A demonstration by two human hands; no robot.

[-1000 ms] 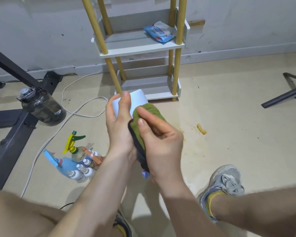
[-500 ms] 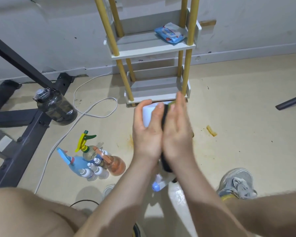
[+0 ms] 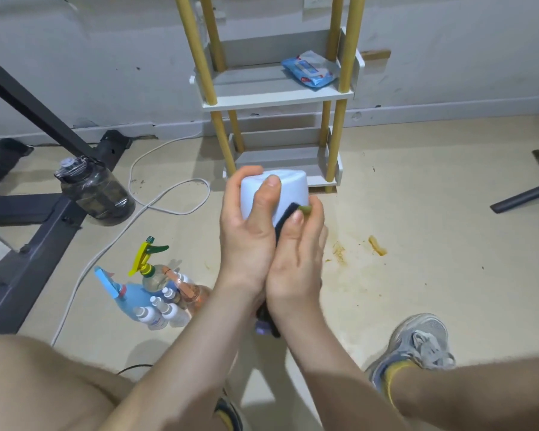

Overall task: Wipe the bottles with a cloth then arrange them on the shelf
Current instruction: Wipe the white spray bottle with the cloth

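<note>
Your left hand [image 3: 246, 241] grips the white bottle [image 3: 288, 194]. Your right hand [image 3: 296, 256] presses a cloth [image 3: 288, 213], seemingly dark-backed, against it.

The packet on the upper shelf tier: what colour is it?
Blue with a white label panel, the packet shows in the head view.

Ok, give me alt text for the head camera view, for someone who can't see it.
A left hand holds a white bottle while the right hand presses a cloth to it. Beyond stands a shelf; more bottles are clustered on the floor.
</note>
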